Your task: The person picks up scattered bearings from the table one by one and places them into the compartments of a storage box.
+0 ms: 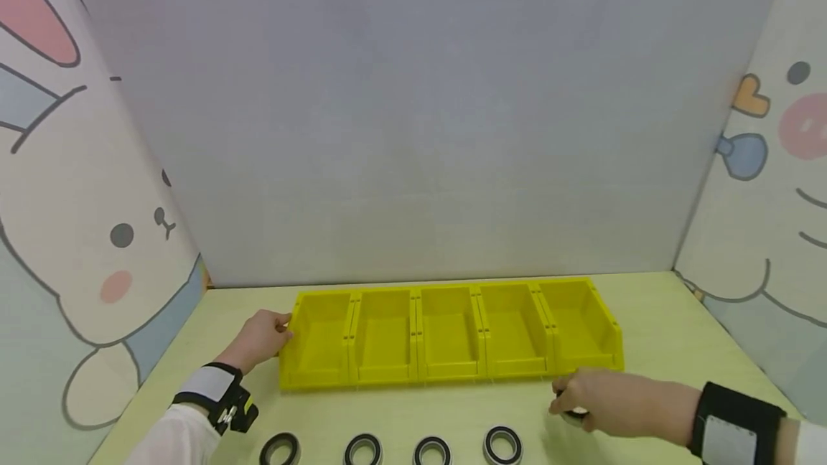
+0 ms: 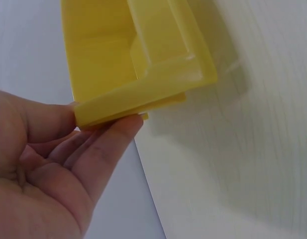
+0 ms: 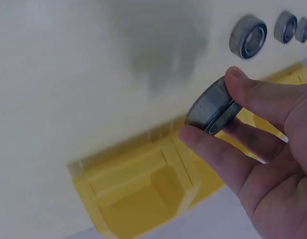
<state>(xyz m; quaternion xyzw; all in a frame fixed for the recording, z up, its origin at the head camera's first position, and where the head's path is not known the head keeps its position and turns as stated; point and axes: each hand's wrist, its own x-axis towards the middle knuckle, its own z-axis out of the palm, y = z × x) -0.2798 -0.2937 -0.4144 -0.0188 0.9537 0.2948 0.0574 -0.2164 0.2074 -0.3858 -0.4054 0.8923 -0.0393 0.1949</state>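
Nearest, along the close edge of the pale table (image 1: pixel 678 336), four bearings lie flat in a loose row, well apart from one another: the leftmost bearing (image 1: pixel 280 437), the second bearing (image 1: pixel 363 438), the third bearing (image 1: pixel 433 440) and the fourth bearing (image 1: pixel 502 430), each a dark ring with a metal rim (the lower parts of the first three are cut off by the frame). A little farther, the right hand (image 1: pixel 606 399) pinches the held bearing (image 3: pixel 210 107) between thumb and fingertips, the ring tilted, just in front of the rightmost bin. A black band with a white patch (image 1: pixel 730 436) circles that wrist.

Beyond stands the row of yellow bins (image 1: pixel 452 370), five side by side, low fronts facing the person. At its left end, the left hand (image 1: pixel 261 339) grips the outer edge of the end bin, thumb on one side and fingers underneath; its wrist wears a similar band (image 1: pixel 209 384).

Farthest off rises a plain pale back panel (image 1: pixel 413 113), flanked by a left panel with a cartoon rabbit (image 1: pixel 77 199) and a right panel with cartoon drawings (image 1: pixel 736 228)
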